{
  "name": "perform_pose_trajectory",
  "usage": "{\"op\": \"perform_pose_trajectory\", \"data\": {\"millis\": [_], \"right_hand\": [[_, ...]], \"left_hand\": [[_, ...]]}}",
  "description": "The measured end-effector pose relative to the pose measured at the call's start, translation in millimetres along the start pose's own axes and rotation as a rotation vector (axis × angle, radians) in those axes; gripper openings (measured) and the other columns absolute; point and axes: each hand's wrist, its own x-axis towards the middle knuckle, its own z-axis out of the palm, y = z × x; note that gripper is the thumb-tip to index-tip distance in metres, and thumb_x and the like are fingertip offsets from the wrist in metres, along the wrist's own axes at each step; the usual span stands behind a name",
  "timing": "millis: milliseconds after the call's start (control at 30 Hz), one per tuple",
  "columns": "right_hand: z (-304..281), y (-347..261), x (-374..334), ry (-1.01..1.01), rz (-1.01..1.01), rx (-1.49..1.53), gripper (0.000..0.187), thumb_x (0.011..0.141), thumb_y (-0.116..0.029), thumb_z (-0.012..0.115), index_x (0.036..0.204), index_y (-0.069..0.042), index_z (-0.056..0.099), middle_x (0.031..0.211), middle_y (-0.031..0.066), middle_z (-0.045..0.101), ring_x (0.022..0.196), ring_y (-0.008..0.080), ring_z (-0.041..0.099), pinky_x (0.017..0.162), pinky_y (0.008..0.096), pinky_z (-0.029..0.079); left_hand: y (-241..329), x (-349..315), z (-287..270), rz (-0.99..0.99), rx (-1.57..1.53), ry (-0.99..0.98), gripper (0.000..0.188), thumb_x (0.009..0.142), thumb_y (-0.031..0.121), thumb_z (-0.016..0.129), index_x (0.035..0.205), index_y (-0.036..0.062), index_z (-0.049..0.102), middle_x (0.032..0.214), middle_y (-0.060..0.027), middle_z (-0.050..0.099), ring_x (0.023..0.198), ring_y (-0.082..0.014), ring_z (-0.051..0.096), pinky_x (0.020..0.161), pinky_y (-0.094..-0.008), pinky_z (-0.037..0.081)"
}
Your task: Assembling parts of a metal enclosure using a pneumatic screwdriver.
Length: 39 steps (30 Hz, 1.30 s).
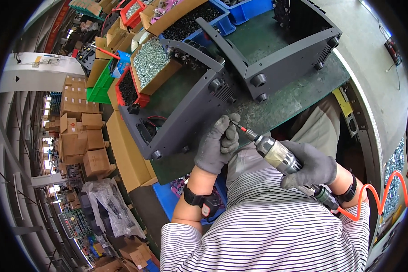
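Note:
My right hand [310, 165], in a grey glove, is wrapped round an air screwdriver [276, 154] that points up and left. Its red-collared bit reaches the fingertips of my left hand [217, 143], also gloved. Those fingers are closed in a pinch on a small dark screw [233, 122] at the bit's tip; the fingers partly hide it. Just beyond my left hand stands a dark grey metal housing [181, 106] with round feet and vent slots. A second such housing [281, 68] stands farther right on the green work surface [285, 106].
An orange coiled hose [369, 190] trails right from the screwdriver. Behind the housings are a carton of silvery screws [152, 61], a red bin of black parts [128, 88] and blue bins [240, 13]. A blue tray [165, 195] sits below the table edge, by my left forearm.

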Motion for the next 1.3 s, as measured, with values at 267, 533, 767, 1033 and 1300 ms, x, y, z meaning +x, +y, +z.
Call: {"op": "perform_pose_trajectory", "data": {"millis": [267, 533, 767, 1033, 1300], "right_hand": [[-2, -1, 0, -0.014, 0.003, -0.028, 0.075, 0.066, -0.03, 0.082, 0.124, 0.0, 0.045, 0.095, 0.0066, 0.056, 0.085, 0.0147, 0.053, 0.076, 0.0286, 0.046], [-9, 9, 2, -0.118, -0.007, 0.082, 0.071, 0.066, -0.029, 0.082, 0.12, 0.002, 0.047, 0.089, 0.0047, 0.056, 0.08, 0.0119, 0.052, 0.07, 0.027, 0.044], [-5, 8, -8, -0.004, -0.03, 0.145, 0.074, 0.061, -0.033, 0.083, 0.117, 0.003, 0.05, 0.092, 0.0033, 0.053, 0.082, 0.0121, 0.048, 0.073, 0.0272, 0.041], [-17, 19, -14, 0.132, 0.016, -0.053, 0.07, 0.063, -0.023, 0.083, 0.12, 0.0, 0.049, 0.083, -0.0002, 0.053, 0.075, 0.0097, 0.048, 0.07, 0.0262, 0.043], [-15, 37, -16, 0.193, -0.078, 0.026, 0.066, 0.067, -0.026, 0.081, 0.118, 0.0, 0.048, 0.086, 0.0012, 0.054, 0.078, 0.0108, 0.05, 0.073, 0.0268, 0.043]], "left_hand": [[-3, 4, -1, -0.033, -0.152, -0.046, 0.027, 0.094, 0.025, 0.05, 0.103, 0.0003, 0.056, 0.061, 0.0005, 0.054, 0.045, -0.0032, 0.034, 0.037, -0.0155, 0.029], [-2, -8, 3, 0.228, 0.355, 0.009, 0.031, 0.091, 0.027, 0.055, 0.103, -0.0011, 0.056, 0.058, 0.0016, 0.045, 0.046, -0.0036, 0.032, 0.041, -0.0182, 0.027], [-6, -7, 5, 0.284, 0.709, -0.053, 0.038, 0.093, 0.037, 0.052, 0.1, 0.0008, 0.061, 0.065, 0.0023, 0.051, 0.053, -0.0042, 0.042, 0.045, -0.0213, 0.034], [78, -51, 76, 1.129, 2.265, 0.238, 0.03, 0.078, 0.04, 0.065, 0.094, 0.0142, 0.064, 0.066, -0.0048, 0.052, 0.062, -0.0227, 0.054, 0.056, -0.0346, 0.044], [128, -13, 77, -0.066, 1.976, 0.205, 0.043, 0.078, 0.039, 0.066, 0.102, 0.0034, 0.062, 0.084, -0.0157, 0.064, 0.078, -0.0294, 0.063, 0.071, -0.0375, 0.048]]}}
